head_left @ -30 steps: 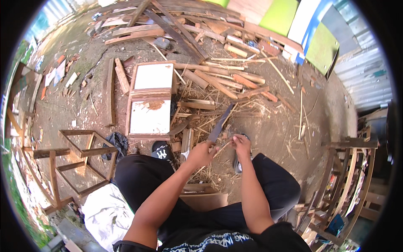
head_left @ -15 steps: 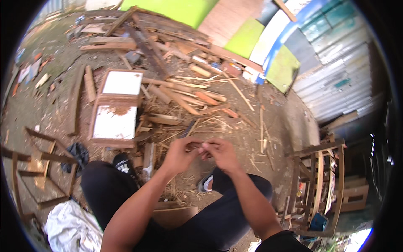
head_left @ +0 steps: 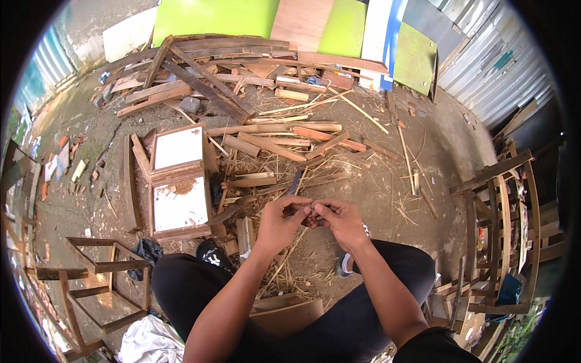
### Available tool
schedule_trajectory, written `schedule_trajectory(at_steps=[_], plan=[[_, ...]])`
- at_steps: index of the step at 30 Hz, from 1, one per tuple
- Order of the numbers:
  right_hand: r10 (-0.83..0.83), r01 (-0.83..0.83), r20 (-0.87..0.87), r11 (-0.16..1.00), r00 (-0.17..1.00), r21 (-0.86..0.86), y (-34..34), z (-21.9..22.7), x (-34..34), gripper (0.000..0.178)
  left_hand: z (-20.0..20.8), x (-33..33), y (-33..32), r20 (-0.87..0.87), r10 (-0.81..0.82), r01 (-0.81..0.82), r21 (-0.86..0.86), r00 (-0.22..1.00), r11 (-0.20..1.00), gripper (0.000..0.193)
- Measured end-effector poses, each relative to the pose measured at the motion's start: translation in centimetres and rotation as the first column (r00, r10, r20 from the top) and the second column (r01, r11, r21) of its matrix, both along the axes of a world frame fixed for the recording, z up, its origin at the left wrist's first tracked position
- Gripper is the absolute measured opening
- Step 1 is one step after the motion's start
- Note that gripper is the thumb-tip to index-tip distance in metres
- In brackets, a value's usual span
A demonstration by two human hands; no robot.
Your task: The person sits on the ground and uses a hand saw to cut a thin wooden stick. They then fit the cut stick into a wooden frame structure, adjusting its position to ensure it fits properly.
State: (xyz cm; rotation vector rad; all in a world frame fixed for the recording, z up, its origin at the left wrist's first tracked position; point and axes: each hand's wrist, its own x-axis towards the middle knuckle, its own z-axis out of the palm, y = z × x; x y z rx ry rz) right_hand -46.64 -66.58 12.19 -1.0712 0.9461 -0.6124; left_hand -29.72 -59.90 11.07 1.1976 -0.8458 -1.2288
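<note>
My left hand [head_left: 278, 225] and my right hand [head_left: 345, 226] meet above the ground between my bent knees. Both have their thumbs and fingers pinched together, fingertips touching at the middle. Whatever sits between the fingertips is too small and covered to make out. Just beyond my left hand, a dark flat strip [head_left: 295, 181] points up from the litter of wood shavings. Beneath my forearms, near my lap, lies a pale wooden board [head_left: 287, 319].
A brown wooden frame with white panels [head_left: 179, 204] lies to the left. Further off are piled planks [head_left: 212, 91] and split sticks [head_left: 272, 128]. Wooden frames stand at the left [head_left: 109, 266] and right [head_left: 502, 224]. White cloth [head_left: 150, 342] lies lower left; corrugated metal [head_left: 508, 60] walls the right.
The view has swung, so the surroundings sit differently in it. My hands stay together, with the fingertips now pressed closer and the right thumb bent over the pinch.
</note>
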Motion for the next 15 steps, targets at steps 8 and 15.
schedule_trajectory(at_steps=[8,15], plan=[[-0.054,0.055,0.028,0.998,0.998,-0.027,-0.1,-1.7,-2.0,0.021,-1.4,-0.3,-1.4,-0.125,-0.038,0.047,0.071,0.991,0.996,0.02],[-0.174,0.168,-0.052,0.98,0.983,-0.105,-0.8,-0.1,-3.2,0.024,-1.2,-1.3,-2.2,0.009,-0.076,0.075,0.034,0.997,0.997,0.02]])
